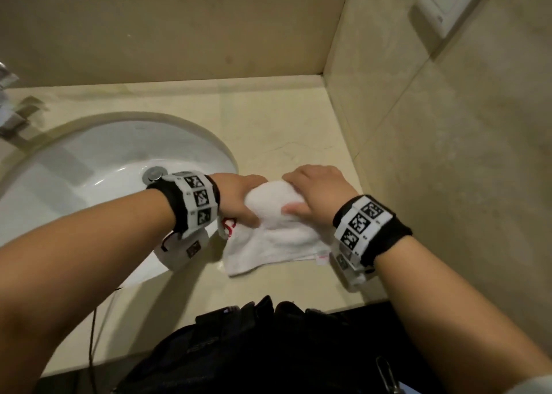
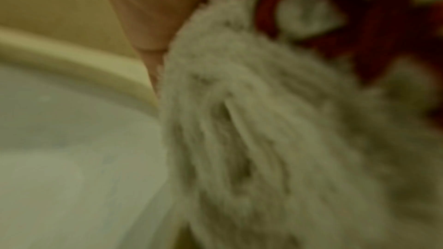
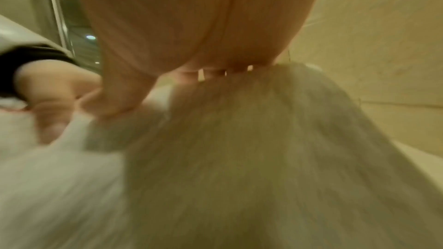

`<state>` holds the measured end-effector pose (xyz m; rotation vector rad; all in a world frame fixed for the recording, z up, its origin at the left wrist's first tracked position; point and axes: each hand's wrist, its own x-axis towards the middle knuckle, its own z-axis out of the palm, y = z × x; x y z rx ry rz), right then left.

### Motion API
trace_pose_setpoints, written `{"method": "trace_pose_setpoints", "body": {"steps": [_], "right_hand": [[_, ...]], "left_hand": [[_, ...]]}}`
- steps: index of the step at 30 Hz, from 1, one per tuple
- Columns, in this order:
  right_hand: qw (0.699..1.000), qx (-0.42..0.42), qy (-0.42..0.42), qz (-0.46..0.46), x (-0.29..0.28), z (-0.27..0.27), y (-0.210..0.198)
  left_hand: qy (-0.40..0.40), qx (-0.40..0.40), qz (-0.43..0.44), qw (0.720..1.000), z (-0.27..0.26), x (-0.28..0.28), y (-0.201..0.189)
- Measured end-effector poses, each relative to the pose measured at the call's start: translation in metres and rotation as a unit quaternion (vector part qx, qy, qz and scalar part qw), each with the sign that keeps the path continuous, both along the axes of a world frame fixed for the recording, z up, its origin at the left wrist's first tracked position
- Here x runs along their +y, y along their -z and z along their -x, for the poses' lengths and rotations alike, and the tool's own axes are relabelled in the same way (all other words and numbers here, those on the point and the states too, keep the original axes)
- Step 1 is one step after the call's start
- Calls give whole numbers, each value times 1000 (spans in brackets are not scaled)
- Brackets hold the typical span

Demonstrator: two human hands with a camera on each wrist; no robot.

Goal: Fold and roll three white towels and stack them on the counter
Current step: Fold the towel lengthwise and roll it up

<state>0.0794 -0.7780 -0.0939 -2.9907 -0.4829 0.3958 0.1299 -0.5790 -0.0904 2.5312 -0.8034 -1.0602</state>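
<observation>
A white towel (image 1: 270, 235) with a red mark near its left edge lies on the beige counter (image 1: 268, 130), between the sink and the right wall. Its far part is wound into a thick roll (image 1: 271, 202); the near part lies flat. My left hand (image 1: 239, 198) grips the roll's left end, thumb on the near side. My right hand (image 1: 315, 193) curls over the right end, thumb pressed on the near side. The left wrist view shows blurred towel pile (image 2: 251, 130) with red print (image 2: 374, 41) beside a finger. In the right wrist view the towel (image 3: 239, 158) bulges under my fingers (image 3: 191, 35).
A white oval sink (image 1: 104, 166) with a metal drain plug (image 1: 153, 174) is sunk into the counter on the left, a tap (image 1: 18, 115) behind it. A tiled wall (image 1: 448, 154) closes the right side. A black bag (image 1: 268, 349) sits against the counter's front edge.
</observation>
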Motion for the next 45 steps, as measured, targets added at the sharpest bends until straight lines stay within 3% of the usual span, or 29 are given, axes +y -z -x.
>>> {"method": "trace_pose_setpoints", "body": {"steps": [2, 4, 5, 7, 9, 10, 14, 17, 20, 22, 23, 25, 27, 29, 33, 37, 45], "right_hand": [[1000, 0, -25, -17, 0, 15, 7], [999, -7, -24, -19, -2, 17, 12], [1000, -6, -19, -24, -2, 14, 13], [1000, 4, -21, -14, 2, 1, 10], [999, 28, -26, 9, 5, -14, 3], [998, 48, -28, 11, 6, -20, 0], [992, 122, -19, 16, 8, -32, -10], [998, 65, -5, 21, 7, -15, -9], [999, 19, -20, 36, 3, 14, -3], [998, 15, -26, 54, 0, 22, 2], [998, 12, -28, 56, -1, 22, 4], [999, 19, -20, 38, -5, 13, 4], [999, 43, 11, 8, -11, 7, 4], [998, 56, 39, -15, -16, 7, 7], [992, 65, 97, -46, -18, 15, 13], [986, 57, 152, -48, -17, 21, 18], [988, 38, 112, -96, 20, 37, -10]], "left_hand": [[-48, 122, 36, 991, -5, 5, 1], [-49, 132, 45, 989, -3, 8, -2], [-30, 91, 44, 994, 1, 10, -4], [34, -79, 17, 996, 10, 16, -5], [83, -226, -38, 970, 20, 24, -4], [92, -240, -61, 965, 24, 28, -2], [58, -188, -49, 979, 21, 33, 2], [1, -48, 2, 999, 3, 38, 1], [-40, 116, 16, 992, 0, 51, 8], [-46, 141, 26, 989, 5, 54, 10], [-43, 119, 35, 991, 8, 54, 9], [-9, -10, 40, 999, 14, 54, 6], [34, -167, 3, 985, 23, 56, 3], [66, -257, -66, 962, 37, 53, 2], [48, -328, -130, 935, 59, 34, 2], [23, -343, -164, 925, 67, 22, -1], [-13, -364, -125, 923, 92, 68, -10]]}}
